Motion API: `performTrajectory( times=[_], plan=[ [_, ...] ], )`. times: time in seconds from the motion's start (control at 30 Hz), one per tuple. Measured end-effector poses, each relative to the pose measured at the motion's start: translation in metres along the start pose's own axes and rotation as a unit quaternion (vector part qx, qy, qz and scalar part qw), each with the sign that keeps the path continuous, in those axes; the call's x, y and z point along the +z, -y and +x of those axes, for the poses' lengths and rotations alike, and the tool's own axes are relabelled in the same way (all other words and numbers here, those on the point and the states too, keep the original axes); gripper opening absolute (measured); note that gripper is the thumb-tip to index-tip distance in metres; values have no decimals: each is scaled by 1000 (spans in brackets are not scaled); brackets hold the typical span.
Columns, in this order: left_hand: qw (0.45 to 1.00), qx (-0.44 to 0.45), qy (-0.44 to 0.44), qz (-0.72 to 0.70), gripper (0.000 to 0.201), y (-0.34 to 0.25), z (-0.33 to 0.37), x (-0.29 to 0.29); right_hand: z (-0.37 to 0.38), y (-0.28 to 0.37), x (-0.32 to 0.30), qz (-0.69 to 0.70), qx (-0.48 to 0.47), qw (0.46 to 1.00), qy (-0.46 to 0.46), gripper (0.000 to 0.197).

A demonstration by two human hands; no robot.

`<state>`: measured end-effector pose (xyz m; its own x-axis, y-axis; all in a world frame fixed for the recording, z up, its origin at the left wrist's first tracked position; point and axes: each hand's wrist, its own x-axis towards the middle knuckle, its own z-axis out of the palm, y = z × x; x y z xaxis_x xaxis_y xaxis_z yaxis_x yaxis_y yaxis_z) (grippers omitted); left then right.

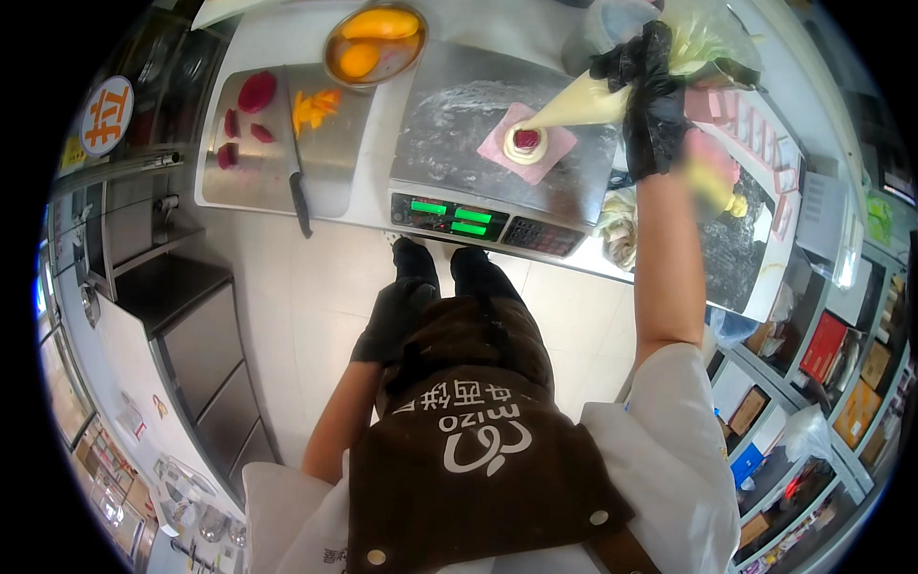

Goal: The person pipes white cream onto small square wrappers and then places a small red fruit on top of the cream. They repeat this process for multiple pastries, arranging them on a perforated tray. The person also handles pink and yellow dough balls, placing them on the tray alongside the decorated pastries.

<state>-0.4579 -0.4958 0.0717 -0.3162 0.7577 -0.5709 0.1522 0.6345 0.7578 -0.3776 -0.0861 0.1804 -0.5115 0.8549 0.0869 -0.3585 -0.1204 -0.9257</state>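
My right hand [650, 105], in a black glove, is closed round a piping bag [581, 103] of pale cream, held over the scale. The bag's narrow end meets a ring of cream [512, 151] on a square pink sheet [557, 148]. A dark red fruit cube [526, 140] sits inside the ring. The sheet lies on the steel top of a digital scale [459, 143] with green displays. Down by my apron [478, 430], my black-gloved left hand [397, 314] is near my thigh; its fingers are too dark to make out.
Left of the scale, a cutting board [335, 182] bears red fruit pieces [256, 93], orange fruit pieces [314, 108] and a knife [298, 196]. A metal bowl [330, 62] behind holds yellow fruit. Pink trays [751, 124] stand to the right, a cloth [620, 234] below my right wrist.
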Motion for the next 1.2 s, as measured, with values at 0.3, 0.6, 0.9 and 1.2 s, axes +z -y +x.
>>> performTrajectory(
  times=[0.3,0.6,0.9,1.2],
  plan=[
    [1000,-8,-7,-30,21,0,3,0,-3,6,-8,-47,-52,997,34,28],
    [995,-26,6,-100,22,-8,0,-2,-32,16,12,-59,-27,997,44,25],
    [984,-53,-3,-173,17,4,-5,4,-18,8,5,-88,-94,992,17,28],
    [992,-22,-9,-127,17,11,-2,5,-37,16,30,-99,-76,988,89,29]
  ],
)
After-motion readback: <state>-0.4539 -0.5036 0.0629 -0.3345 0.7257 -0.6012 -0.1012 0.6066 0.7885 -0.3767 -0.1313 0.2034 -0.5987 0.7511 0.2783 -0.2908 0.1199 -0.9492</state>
